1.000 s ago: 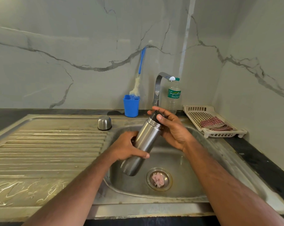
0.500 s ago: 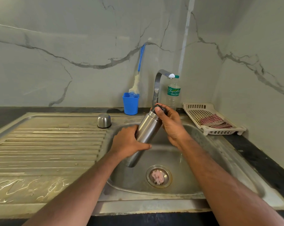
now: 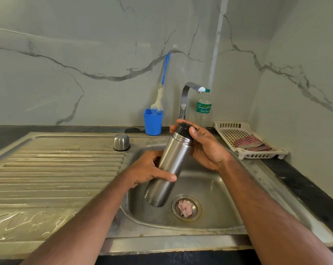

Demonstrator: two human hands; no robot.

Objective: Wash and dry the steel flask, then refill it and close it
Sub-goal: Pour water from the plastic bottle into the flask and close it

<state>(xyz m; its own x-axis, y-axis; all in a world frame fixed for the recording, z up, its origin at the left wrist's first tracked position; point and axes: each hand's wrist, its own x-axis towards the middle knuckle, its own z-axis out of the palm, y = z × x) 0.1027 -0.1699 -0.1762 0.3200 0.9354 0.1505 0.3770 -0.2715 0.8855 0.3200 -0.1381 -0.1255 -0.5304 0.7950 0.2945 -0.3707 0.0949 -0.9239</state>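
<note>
The steel flask (image 3: 170, 167) hangs tilted over the sink basin (image 3: 215, 190), its top leaning up and to the right. My left hand (image 3: 148, 170) grips its body around the middle. My right hand (image 3: 204, 145) wraps fingers and thumb round the black stopper (image 3: 183, 129) at its mouth. The flask's steel cup lid (image 3: 121, 142) stands upside down on the drainboard, just left of the basin. The tap (image 3: 188, 96) rises behind the flask with no water running.
A blue cup (image 3: 153, 121) with a bottle brush (image 3: 162, 88) stands at the wall. A plastic water bottle (image 3: 203, 108) is beside the tap. A white basket (image 3: 244, 139) with a checked cloth (image 3: 250, 143) sits at right. Pink scraps lie in the drain (image 3: 185, 207).
Both hands have kept their hold on the flask. The flask rose slightly toward the tap, then came back a little. My right hand's grip on the stopper has shifted.
</note>
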